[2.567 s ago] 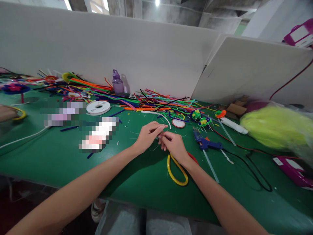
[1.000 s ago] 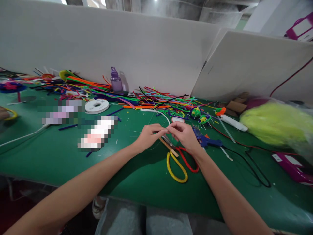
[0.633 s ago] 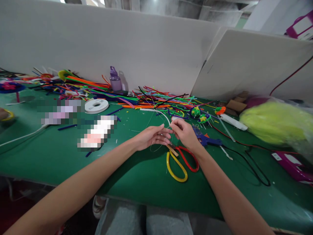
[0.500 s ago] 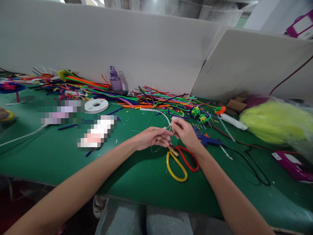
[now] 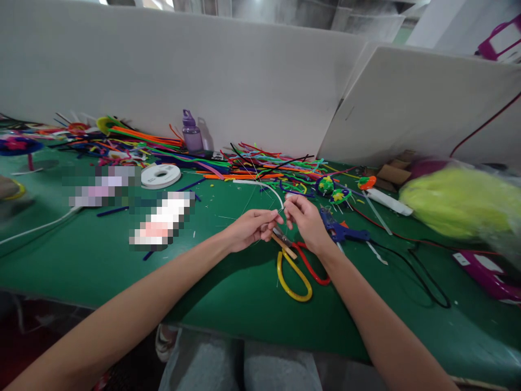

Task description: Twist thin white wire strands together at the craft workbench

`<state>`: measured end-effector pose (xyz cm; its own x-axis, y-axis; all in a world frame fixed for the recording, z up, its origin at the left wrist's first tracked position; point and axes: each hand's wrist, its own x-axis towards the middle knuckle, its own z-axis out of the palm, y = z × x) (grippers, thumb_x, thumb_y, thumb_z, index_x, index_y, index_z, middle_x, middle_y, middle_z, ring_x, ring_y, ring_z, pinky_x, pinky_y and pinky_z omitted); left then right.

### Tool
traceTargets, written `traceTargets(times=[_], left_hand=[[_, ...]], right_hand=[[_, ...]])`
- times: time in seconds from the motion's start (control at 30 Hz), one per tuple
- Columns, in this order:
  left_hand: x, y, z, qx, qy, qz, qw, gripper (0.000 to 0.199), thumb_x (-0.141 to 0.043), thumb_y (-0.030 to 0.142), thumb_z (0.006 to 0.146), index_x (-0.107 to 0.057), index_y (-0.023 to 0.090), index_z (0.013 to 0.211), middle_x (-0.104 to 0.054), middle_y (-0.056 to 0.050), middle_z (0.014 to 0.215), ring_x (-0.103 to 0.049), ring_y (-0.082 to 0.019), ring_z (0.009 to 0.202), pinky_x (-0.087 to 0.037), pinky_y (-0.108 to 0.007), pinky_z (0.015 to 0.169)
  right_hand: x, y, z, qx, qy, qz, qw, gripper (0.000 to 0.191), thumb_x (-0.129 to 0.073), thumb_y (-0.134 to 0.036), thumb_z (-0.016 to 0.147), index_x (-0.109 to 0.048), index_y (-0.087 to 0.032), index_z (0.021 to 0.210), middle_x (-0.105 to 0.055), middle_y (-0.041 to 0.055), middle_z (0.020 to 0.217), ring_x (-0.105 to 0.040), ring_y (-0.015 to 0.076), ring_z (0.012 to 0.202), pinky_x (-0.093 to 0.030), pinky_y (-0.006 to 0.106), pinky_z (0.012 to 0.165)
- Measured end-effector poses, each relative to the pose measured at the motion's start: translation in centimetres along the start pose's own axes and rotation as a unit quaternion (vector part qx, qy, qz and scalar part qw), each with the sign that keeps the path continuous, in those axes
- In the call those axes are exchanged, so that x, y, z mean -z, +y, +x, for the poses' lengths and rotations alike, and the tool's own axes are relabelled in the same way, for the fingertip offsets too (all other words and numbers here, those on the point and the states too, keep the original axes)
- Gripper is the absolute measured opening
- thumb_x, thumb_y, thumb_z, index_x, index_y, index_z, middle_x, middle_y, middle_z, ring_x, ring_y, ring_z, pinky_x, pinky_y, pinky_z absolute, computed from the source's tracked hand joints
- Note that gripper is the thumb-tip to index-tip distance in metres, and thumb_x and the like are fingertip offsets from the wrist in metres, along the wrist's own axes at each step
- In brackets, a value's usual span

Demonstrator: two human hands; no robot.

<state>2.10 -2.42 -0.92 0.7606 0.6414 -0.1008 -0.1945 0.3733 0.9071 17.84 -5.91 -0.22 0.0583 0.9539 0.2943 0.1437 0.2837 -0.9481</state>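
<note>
My left hand point(image 5: 255, 227) is closed, its thumb and fingers pinching a thin clear thread point(image 5: 251, 196) that is hard to follow. Close beside it, the fingertips of my right hand point(image 5: 302, 217) pinch the near end of a curved white pipe cleaner point(image 5: 266, 186). The two hands are a small gap apart. Below them lie scissors point(image 5: 294, 276) with one yellow and one red handle; their blades are partly hidden. A flat wooden stick point(image 5: 285, 247) lies across the scissors near my left fingers.
Coloured pipe cleaners point(image 5: 260, 163) lie heaped along the white partition. A purple bottle point(image 5: 191, 132) and a white spool point(image 5: 160, 176) stand left. A blue glue gun point(image 5: 345, 232) lies right, with its black cord. Another person's blurred hand point(image 5: 8, 195) is at the left edge.
My left fingers have curled in and drawn slightly left, and the thread loop under them no longer shows clearly. My right hand has barely moved. The other person's hand has shifted.
</note>
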Motion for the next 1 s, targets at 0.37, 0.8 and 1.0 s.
traceTargets(times=[0.37,0.8,1.0], left_hand=[[0.3,0.4,-0.1,0.071,-0.048,-0.047,0.995,0.031,-0.051,0.038,0.086,-0.064,0.01,0.092,-0.054,0.0,0.061,-0.05,-0.005,0.051,-0.04,-0.019,0.053],[0.0,0.3,0.0,0.058,-0.007,-0.042,0.997,0.018,-0.061,0.029,0.081,-0.062,0.011,0.078,-0.048,0.004,0.056,-0.043,-0.003,0.044,-0.038,-0.017,0.047],[0.3,0.2,0.0,0.091,-0.04,-0.049,0.994,0.036,-0.052,0.043,0.084,-0.065,0.01,0.092,-0.052,0.0,0.063,-0.047,-0.006,0.053,-0.04,-0.019,0.053]], right_hand=[[1.1,-0.1,0.4,-0.003,0.019,0.013,1.0,0.018,-0.054,-0.036,0.083,-0.05,-0.019,0.076,-0.047,-0.0054,0.061,-0.044,0.0061,0.043,-0.035,0.021,0.044],[1.1,0.1,0.5,-0.003,0.023,0.029,0.999,0.018,-0.055,-0.035,0.081,-0.052,-0.018,0.076,-0.048,-0.0043,0.062,-0.046,0.0071,0.046,-0.038,0.021,0.045],[1.8,-0.1,0.7,-0.007,0.039,0.029,0.999,0.018,-0.057,-0.035,0.08,-0.051,-0.018,0.074,-0.048,-0.0042,0.062,-0.045,0.0069,0.046,-0.038,0.021,0.044]])
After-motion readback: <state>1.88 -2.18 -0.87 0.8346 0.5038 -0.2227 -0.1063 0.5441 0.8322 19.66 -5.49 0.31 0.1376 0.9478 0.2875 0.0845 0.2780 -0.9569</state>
